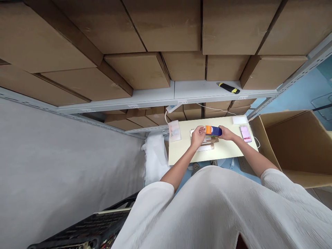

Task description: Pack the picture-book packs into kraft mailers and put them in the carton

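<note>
- The orange-and-blue item [213,130] is held between two hands above the middle of the counter [178,152].
- The left grip [198,136] is closed on the item's orange end; the exact placing of its fingers is too small to tell.
- The right grip [226,133] is wrapped round its dark blue end, toward the counter's right side.
- Below the hands, brown and white flat pieces [206,147] lie on the counter's middle, partly hidden.
- On the counter's left part, at the far corner, lies a pale pinkish packet [175,130].
- Toward the counter's right end lies a phone [245,134] with a pink screen, and a white rectangular thing [240,120] lies at the far right corner.
- Beyond and above the counter, a grey shelf [153,94] bears rows of brown cartons [184,65] and a black-and-yellow tool [228,88].
- Right of the counter stands a large open carton [298,141].
- Left of it are white wrapping [155,155] and a grey wall [64,166]; blue floor [185,176] shows below its near edge.
</note>
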`<state>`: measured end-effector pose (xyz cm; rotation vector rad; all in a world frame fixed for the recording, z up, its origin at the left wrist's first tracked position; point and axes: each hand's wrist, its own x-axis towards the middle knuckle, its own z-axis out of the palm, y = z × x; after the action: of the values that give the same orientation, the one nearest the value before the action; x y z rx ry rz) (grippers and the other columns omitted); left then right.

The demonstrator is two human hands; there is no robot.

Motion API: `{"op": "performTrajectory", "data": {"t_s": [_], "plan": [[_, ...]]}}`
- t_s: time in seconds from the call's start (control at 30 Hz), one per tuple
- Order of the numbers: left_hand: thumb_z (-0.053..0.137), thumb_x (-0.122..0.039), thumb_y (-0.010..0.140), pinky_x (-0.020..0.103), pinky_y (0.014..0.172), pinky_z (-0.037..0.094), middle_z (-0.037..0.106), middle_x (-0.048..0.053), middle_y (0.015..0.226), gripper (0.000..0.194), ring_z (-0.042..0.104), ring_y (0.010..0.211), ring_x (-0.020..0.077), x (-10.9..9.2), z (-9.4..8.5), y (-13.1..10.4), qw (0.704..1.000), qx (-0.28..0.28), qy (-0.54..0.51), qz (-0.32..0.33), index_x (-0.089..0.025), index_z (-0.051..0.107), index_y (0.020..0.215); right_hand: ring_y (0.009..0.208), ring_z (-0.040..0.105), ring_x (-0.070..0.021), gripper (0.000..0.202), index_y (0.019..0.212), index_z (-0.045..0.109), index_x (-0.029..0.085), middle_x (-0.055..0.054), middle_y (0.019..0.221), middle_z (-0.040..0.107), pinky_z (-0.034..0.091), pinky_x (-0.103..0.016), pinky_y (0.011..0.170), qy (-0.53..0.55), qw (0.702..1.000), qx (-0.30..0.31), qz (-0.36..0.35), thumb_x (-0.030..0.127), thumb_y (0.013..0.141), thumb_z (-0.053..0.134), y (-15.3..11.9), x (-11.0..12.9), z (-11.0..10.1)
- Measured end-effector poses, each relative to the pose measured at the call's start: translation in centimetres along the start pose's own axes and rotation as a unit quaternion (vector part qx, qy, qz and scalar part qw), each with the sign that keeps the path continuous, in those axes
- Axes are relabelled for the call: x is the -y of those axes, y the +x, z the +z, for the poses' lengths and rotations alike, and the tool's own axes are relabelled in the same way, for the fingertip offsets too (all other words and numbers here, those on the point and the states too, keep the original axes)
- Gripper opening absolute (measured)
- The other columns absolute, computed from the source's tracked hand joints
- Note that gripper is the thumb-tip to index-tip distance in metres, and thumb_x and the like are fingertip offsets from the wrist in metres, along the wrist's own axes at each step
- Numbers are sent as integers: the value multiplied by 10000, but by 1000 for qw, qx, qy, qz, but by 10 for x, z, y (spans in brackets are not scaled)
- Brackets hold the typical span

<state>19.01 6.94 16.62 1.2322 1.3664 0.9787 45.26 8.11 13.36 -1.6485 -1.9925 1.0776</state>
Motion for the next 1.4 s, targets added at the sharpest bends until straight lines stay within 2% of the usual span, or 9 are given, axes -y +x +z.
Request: {"op": "performTrajectory", "data": {"t_s": [0.13, 0.37, 0.63, 0.87, 1.0, 1.27, 1.4], "plan": [[747, -74, 904, 416, 1043, 648, 824, 91, 1156, 299, 792, 1044, 213, -3, 3, -1, 1000, -4, 0, -16, -213, 753, 1169, 879, 649, -240, 415, 985, 550, 255, -47, 1012, 711, 517, -333, 793, -12, 1000, 0, 13, 353, 721, 855, -1, 3, 0], [797, -114, 897, 436, 1096, 643, 833, 110, 1175, 304, 813, 1093, 229, -7, 3, 0, 999, 5, -24, -29, -205, 740, 1181, 884, 659, -247, 437, 998, 552, 253, -55, 1029, 715, 525, -348, 809, 1, 1000, 2, 15, 408, 730, 861, -2, 3, 0], [728, -56, 887, 429, 1111, 624, 829, 136, 1227, 409, 800, 1163, 238, -7, 5, 2, 999, 9, -20, -28, -188, 717, 1275, 881, 670, -236, 421, 988, 563, 252, -44, 1013, 728, 527, -331, 803, 4, 1000, -1, 23, 382, 722, 863, -4, 4, 1], [693, -45, 881, 440, 1112, 615, 828, 146, 1278, 474, 800, 1202, 247, -4, 7, 6, 997, 50, -55, -32, -200, 690, 1329, 878, 681, -241, 471, 1005, 575, 255, -24, 977, 740, 540, -343, 799, 39, 999, -7, 31, 449, 710, 887, -9, -1, 0], [708, -47, 881, 436, 1096, 624, 834, 152, 1281, 497, 806, 1192, 254, -8, 13, 7, 997, 54, -57, -29, -197, 685, 1355, 900, 701, -250, 506, 1031, 586, 252, -23, 985, 755, 555, -353, 818, 64, 997, -6, 38, 471, 703, 903, -13, -5, -1], [691, -21, 897, 416, 1115, 610, 842, 121, 1280, 521, 806, 1182, 234, -15, 16, 10, 997, 69, -27, -28, -202, 694, 1386, 967, 725, -289, 518, 1039, 625, 243, -39, 1017, 736, 590, -391, 876, 55, 997, -41, 27, 421, 664, 936, -11, -14, 4], [733, -49, 895, 422, 1124, 600, 844, 116, 1281, 488, 794, 1235, 259, -14, 17, 13, 997, 71, -13, -34, -220, 715, 1352, 982, 712, -304, 518, 1026, 651, 239, -47, 1023, 710, 592, -410, 894, 34, 998, -57, 20, 413, 642, 953, -10, -16, 5]]}}
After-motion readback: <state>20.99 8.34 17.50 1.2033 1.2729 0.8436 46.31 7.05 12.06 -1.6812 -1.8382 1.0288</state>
